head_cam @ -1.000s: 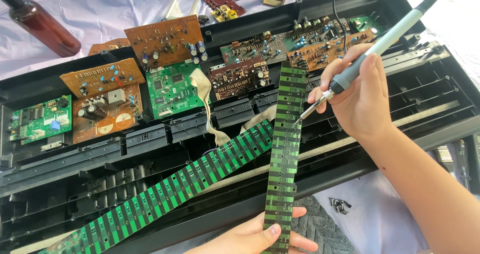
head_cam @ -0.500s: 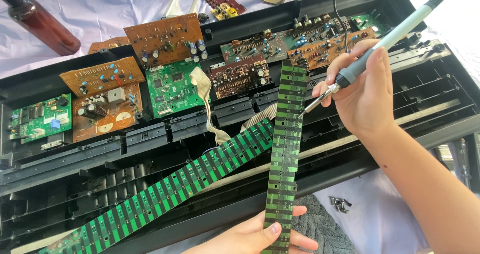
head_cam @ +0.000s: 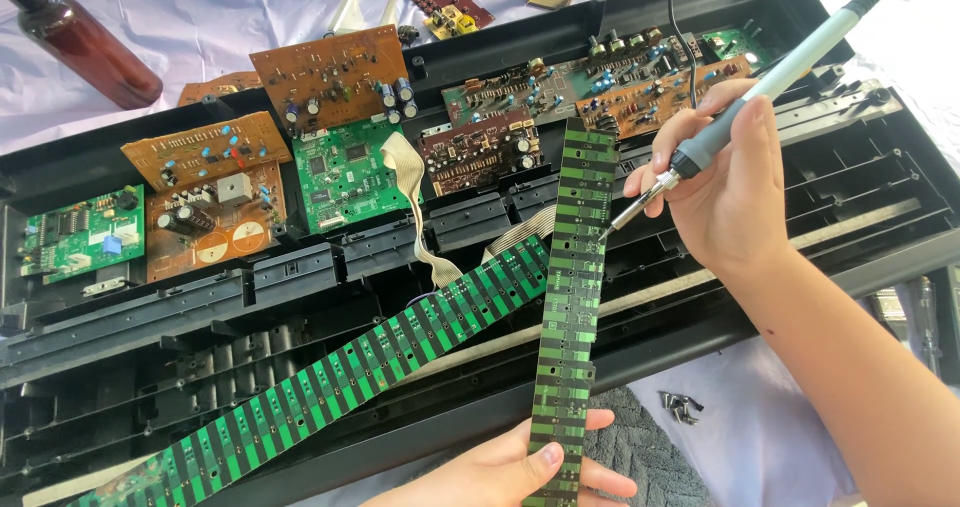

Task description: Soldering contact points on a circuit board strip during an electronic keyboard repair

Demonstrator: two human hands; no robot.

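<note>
Head view, the only one available. I take the upright green contact strip [head_cam: 570, 297] as my landmark. It lies lengthwise across the opened black keyboard chassis [head_cam: 300, 297], its near end overhanging the front edge.

My left hand [head_cam: 510, 472] is closed on that near end, thumb on top and fingers beneath, holding the strip steady.

My right hand [head_cam: 725, 192] is to the right of the strip, closed in a pen grip around the soldering iron [head_cam: 745, 102]. The iron's tip [head_cam: 603, 233] touches, or very nearly touches, the strip's right edge in its upper half; I cannot tell whether solder is flowing.

A second long green strip [head_cam: 330, 387] lies diagonally to the left of the landmark, its upper end meeting it near mid-length. Beyond the landmark's far end sit several brown and green circuit boards [head_cam: 340, 117], with a grey ribbon cable [head_cam: 410, 202] curling down from them. A brown bottle [head_cam: 85, 42] stands far to the upper left, on the white-covered surface [head_cam: 200, 17]. Small screws [head_cam: 680, 405] lie to the lower right.

Judgement on progress: the casing is open and the boards exposed, so disassembly looks complete. Work with the iron on the strip is under way; reassembly remains entirely outstanding.
</note>
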